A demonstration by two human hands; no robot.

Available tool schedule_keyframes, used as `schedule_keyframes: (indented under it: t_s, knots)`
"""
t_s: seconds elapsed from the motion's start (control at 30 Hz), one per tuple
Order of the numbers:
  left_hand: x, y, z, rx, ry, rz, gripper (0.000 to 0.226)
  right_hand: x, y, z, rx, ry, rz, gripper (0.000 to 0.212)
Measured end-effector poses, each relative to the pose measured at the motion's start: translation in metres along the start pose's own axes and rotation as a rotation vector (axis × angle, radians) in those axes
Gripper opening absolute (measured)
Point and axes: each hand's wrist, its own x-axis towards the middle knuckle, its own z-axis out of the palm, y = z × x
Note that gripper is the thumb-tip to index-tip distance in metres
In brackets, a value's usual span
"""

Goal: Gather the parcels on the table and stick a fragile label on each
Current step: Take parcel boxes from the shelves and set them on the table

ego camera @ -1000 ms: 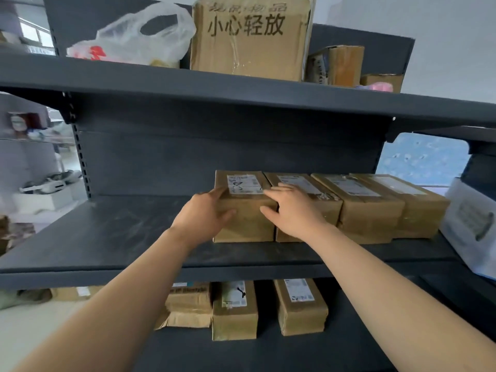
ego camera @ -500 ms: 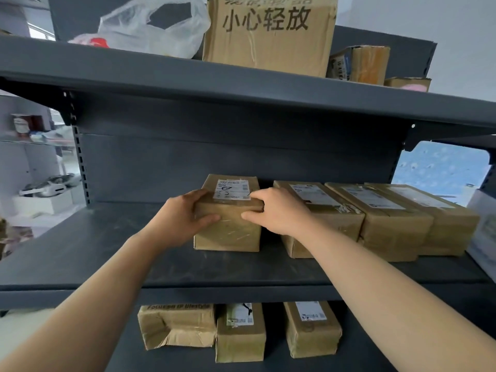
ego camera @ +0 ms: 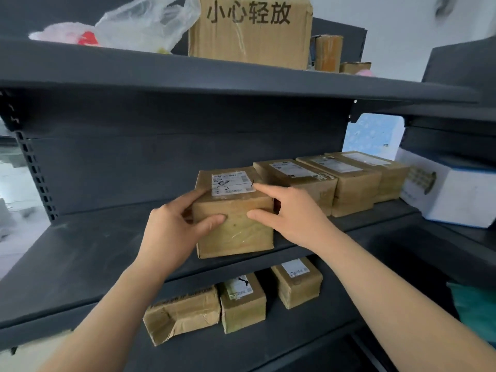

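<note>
Clasping the tape-wrapped brown parcel (ego camera: 236,232), white label (ego camera: 232,183) on top: left hand (ego camera: 171,232), right hand (ego camera: 295,218).

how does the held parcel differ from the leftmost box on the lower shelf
The left hand and right hand grip the held parcel; the lower box lies untouched. The held parcel is crisp with a white label; the lower box is dented, no label showing. Both brown cardboard.

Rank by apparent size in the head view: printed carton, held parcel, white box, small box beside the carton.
1. Printed carton, though cropped at the top.
2. Held parcel and white box: alike; parcel is nearer, so unranked.
3. Small box.
</note>
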Motion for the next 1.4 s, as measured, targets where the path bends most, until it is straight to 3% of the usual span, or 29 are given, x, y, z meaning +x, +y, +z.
schedule_keyframes:
  t_s: [0.37,0.57,0.9,1.4]
  knots:
    - [-0.097,0.077,-0.029,-0.181,0.050,0.171,0.064,-0.131,-0.047,-0.049,0.251,0.223,0.138,0.068]
    - [-0.146,0.129,-0.012,-0.311,-0.069,0.196,0.067,-0.223,-0.057,-0.091,0.234,0.330,0.257,0.064]
    - [-0.287,0.267,0.080,-0.547,-0.462,0.229,0.064,-0.457,-0.043,-0.185,-0.026,0.496,0.583,0.064]
    - [-0.548,0.494,0.203,-0.825,-1.191,0.501,0.059,-0.809,-0.090,-0.277,-0.422,0.801,1.254,0.070]
